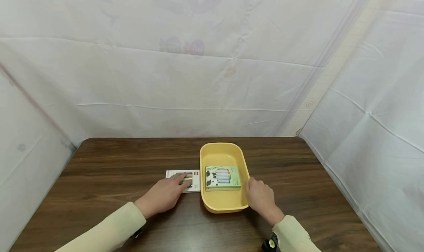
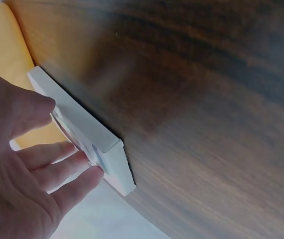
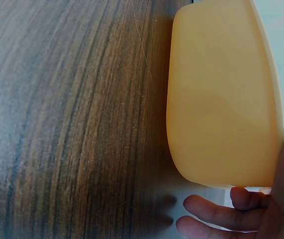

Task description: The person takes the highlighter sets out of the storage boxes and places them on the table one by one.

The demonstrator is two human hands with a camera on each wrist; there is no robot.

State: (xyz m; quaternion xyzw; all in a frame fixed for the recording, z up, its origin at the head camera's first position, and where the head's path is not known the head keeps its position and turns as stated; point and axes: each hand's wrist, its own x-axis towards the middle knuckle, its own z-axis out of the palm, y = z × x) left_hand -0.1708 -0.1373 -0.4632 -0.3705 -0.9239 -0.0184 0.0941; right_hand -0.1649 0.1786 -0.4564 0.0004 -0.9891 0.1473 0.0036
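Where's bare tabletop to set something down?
Bare table: left of the white box, out to the left edge; right of the yellow tray and right hand, out to the right edge. Crowded: the middle, with white box close beside tray, left hand on it, green box in tray.

Tbl: dk brown wood-look top, streaks running approx. parallel to far edge, both far corners rounded. Near edge was out of frame. Surface had a slight sheen, w/ a pale glare patch toward the near side, approx. mid. Directly on it, 2 items. Yellow bin, oblong w/ rounded corners, sat a bit R of ctr, long sides pointing at far edge, its far end nr that edge. White box lay flat approx. midway btwn L and R edges, R end at bin's L side; touching or just shy, couldn't tell.
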